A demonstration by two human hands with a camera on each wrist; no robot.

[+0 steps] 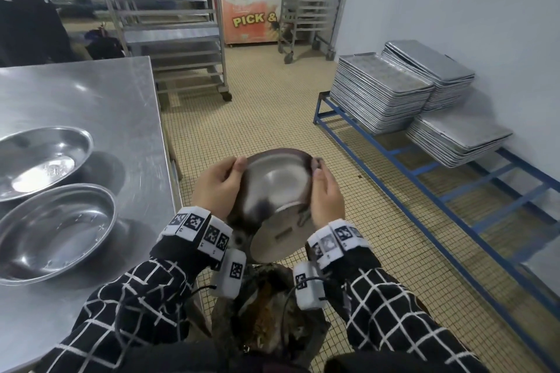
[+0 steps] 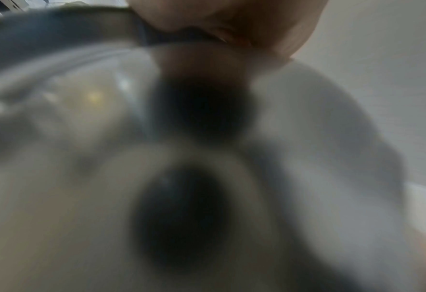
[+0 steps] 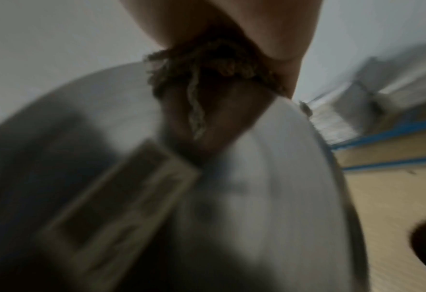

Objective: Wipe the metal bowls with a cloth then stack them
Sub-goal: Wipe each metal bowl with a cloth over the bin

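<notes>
I hold a metal bowl tilted in the air beside the table, its flat base toward me. My left hand grips its left rim, thumb on the outer wall. My right hand wraps the right rim with a dark brown cloth pinched under it. The right wrist view shows the cloth bunched between palm and bowl. The left wrist view is blurred, showing only the bowl and part of my left hand. Two more bowls, one farther and one nearer, sit upright on the steel table.
Stacks of baking trays rest on a low blue rack along the right wall. Tall wheeled tray trolleys and a chest freezer stand at the back. A dark heap lies below the bowl. Another person stands far left.
</notes>
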